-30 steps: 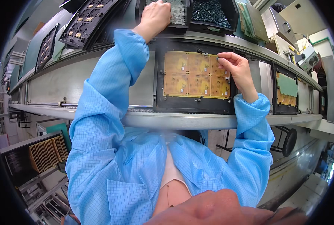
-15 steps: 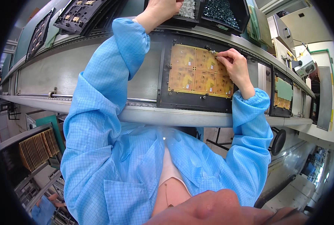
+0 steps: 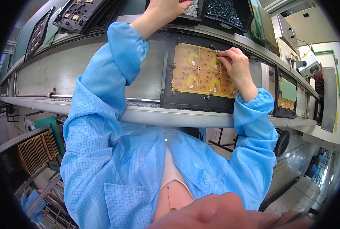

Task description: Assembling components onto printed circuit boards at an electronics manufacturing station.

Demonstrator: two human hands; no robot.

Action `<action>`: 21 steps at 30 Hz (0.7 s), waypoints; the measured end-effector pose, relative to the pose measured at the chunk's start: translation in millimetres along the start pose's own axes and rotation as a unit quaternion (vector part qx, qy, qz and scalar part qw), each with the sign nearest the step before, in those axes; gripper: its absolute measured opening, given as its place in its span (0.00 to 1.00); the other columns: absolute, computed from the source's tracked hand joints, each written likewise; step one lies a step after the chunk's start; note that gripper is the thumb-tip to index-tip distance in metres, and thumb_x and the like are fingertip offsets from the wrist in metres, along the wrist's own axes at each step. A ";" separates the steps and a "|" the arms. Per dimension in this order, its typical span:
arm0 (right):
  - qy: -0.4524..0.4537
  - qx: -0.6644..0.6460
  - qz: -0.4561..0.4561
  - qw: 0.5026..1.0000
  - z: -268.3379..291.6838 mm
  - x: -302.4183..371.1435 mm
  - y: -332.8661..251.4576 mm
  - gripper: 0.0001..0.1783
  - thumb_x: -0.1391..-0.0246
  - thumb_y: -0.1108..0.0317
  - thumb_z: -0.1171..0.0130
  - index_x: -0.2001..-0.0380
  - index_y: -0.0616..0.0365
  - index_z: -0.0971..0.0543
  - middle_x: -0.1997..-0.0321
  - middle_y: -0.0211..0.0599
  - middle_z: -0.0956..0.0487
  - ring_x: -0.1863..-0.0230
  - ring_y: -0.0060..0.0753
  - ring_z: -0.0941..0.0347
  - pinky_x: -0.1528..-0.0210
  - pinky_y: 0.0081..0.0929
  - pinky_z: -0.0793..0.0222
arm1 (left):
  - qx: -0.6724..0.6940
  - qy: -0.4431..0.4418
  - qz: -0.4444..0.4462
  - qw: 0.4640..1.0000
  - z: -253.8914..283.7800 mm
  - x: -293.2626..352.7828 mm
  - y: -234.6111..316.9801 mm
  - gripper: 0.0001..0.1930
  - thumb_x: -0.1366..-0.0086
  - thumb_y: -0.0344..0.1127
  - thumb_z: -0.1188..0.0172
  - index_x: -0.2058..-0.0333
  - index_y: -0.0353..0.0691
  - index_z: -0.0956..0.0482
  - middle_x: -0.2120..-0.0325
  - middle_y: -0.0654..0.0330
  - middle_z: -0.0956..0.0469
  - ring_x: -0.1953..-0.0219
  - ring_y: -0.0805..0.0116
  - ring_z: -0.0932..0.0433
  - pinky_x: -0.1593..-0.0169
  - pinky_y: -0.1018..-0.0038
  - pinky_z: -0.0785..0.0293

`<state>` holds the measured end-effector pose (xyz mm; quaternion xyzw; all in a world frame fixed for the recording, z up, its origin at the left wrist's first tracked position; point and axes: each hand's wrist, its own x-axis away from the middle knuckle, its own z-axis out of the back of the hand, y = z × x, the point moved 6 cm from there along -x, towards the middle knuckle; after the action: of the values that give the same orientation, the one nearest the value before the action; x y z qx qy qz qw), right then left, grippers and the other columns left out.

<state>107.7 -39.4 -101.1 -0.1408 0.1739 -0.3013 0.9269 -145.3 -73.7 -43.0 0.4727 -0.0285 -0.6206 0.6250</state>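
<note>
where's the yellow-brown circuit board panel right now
In the head view, the yellow-brown rectangular circuit board panel sits in a flat black frame right of centre, with the right hand over its right part.

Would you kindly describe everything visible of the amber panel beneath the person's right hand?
The amber panel is a flat, thin, rectangular sheet that looks like circuit board, divided by lines into two rows of sections, with darker mottling, small white labels and triangular marks. It lies flat in a black frame that surrounds it. The right hand covers its upper right part; whether the fingers touch it is unclear.
</note>
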 end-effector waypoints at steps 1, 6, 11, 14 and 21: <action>0.000 0.001 0.001 1.000 2.2 -1.6 1.2 0.06 0.48 0.73 0.35 0.65 0.62 0.16 0.67 0.40 0.21 0.66 0.40 0.23 0.62 0.30 0.26 | 0.027 -0.009 0.017 0.999 2.7 3.3 2.6 0.07 0.42 0.34 0.35 0.68 0.36 0.16 0.72 0.49 0.18 0.67 0.52 0.17 0.61 0.64 0.22; 0.028 -0.013 -0.001 1.000 7.1 -14.9 14.2 0.08 0.47 0.72 0.35 0.64 0.60 0.15 0.64 0.42 0.19 0.61 0.42 0.22 0.59 0.31 0.27 | -0.001 -0.023 -0.006 1.000 10.5 15.5 14.2 0.07 0.42 0.33 0.34 0.68 0.36 0.16 0.73 0.49 0.18 0.69 0.53 0.17 0.63 0.65 0.22; -0.018 0.015 0.026 0.999 -3.5 -22.6 10.0 0.06 0.47 0.71 0.35 0.66 0.60 0.15 0.66 0.42 0.20 0.61 0.44 0.23 0.58 0.34 0.27 | 0.039 -0.042 0.008 0.998 18.9 29.1 18.4 0.08 0.41 0.34 0.34 0.67 0.36 0.16 0.73 0.49 0.18 0.70 0.54 0.18 0.64 0.64 0.23; -0.043 -0.013 -0.029 0.999 -4.9 -24.6 9.4 0.06 0.50 0.70 0.34 0.70 0.59 0.14 0.66 0.44 0.20 0.56 0.48 0.25 0.51 0.39 0.29 | 0.046 -0.061 0.039 0.996 25.7 33.5 18.0 0.06 0.42 0.33 0.36 0.69 0.36 0.16 0.73 0.50 0.18 0.69 0.54 0.17 0.63 0.63 0.22; -0.044 0.039 0.037 0.998 -5.7 -27.9 -3.0 0.05 0.50 0.72 0.34 0.70 0.62 0.16 0.68 0.42 0.22 0.60 0.44 0.25 0.57 0.36 0.28 | 0.036 -0.072 -0.044 0.996 26.6 63.4 14.3 0.06 0.40 0.31 0.35 0.65 0.38 0.17 0.70 0.58 0.19 0.70 0.66 0.19 0.64 0.74 0.22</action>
<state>82.7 -25.7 -98.6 -0.1110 0.1264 -0.2674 0.9488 -136.7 -142.5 -54.3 0.4496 -0.0753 -0.6786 0.5759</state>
